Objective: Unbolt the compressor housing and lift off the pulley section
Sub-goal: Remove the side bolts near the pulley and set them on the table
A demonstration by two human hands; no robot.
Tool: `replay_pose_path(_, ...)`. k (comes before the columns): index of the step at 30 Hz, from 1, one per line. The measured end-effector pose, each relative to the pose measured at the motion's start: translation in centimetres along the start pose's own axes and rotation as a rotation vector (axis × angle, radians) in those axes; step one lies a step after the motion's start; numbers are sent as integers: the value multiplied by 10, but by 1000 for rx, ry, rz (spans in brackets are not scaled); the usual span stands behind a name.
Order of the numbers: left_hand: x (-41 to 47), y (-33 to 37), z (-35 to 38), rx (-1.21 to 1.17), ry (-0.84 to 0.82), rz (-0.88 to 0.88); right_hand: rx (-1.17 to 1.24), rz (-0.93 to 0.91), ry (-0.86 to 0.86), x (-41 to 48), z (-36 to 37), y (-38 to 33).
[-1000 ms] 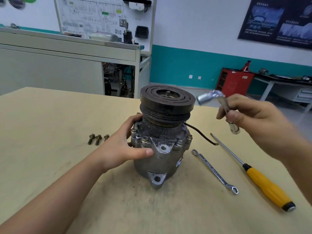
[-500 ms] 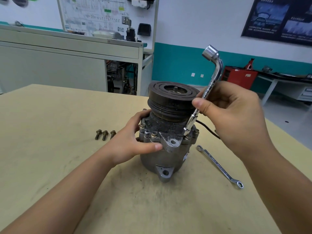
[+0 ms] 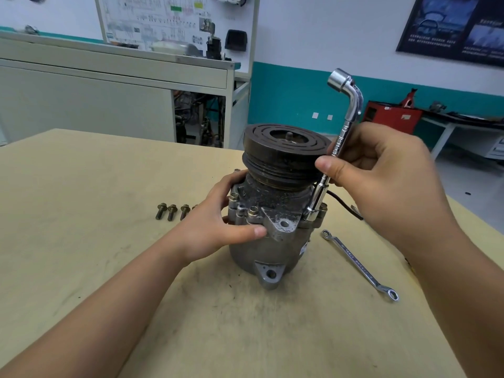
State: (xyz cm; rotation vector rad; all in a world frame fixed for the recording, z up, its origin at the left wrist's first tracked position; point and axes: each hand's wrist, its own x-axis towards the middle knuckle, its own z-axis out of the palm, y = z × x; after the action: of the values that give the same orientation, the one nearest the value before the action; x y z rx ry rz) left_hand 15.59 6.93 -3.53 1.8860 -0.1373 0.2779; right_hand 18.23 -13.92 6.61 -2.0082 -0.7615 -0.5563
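A white wall [image 3: 313,36] with a teal band [image 3: 286,105] along its foot is seen behind the beige table [image 3: 81,214]. A pale grey cabinet [image 3: 109,85] is set well beyond the left hand [image 3: 212,230], with a white wiring-diagram board [image 3: 163,17] mounted above it. Beyond the right hand [image 3: 387,186], a dark poster [image 3: 450,28] is hung high on the wall, while a red tool chest [image 3: 392,115] and a white desk [image 3: 447,129] are placed on the grey floor [image 3: 463,173] beneath it.
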Motion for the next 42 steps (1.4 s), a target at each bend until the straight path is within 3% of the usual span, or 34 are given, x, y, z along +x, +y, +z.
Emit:
replay_pose_path(4, -3, 7, -7, -44, -77, -13, -83, 8, 12, 0, 0, -2)
replay_pose_path(6, -6, 21, -13, -73, -31, 11, -123, 11, -16, 3, -1, -3)
replay_pose_path(10, -1, 79, -8, 171, 304, 344, -195, -4, -84, 11, -2, -5)
replay_pose_path(13, 13, 121, 7, 515, 288, 548, -135, 12, -53, 19, -3, -10)
replay_pose_path(17, 33, 142, 13, 582, -2, 288, -48, -8, 17, 33, -4, -16)
replay_pose_path(20, 37, 135, 13, 747, -121, 248, -29, -15, 33, 40, -3, -19)
replay_pose_path(24, 37, 121, 21, 1056, -61, 397, -18, -11, -1, 43, 2, -25)
replay_pose_path(30, 36, 117, 24, 1046, 22, 454, 328, 147, -38, 51, 12, -41)
replay_pose_path(34, 33, 118, 20, 894, 23, 464, 360, 59, -28, 49, 23, -52)
replay_pose_path(40, 35, 117, 16, 947, -1, 404, 556, 63, -241, 59, 17, -44)
replay_pose_path(42, 34, 118, 17, 885, -1, 411, 486, -24, -254, 60, 11, -34)
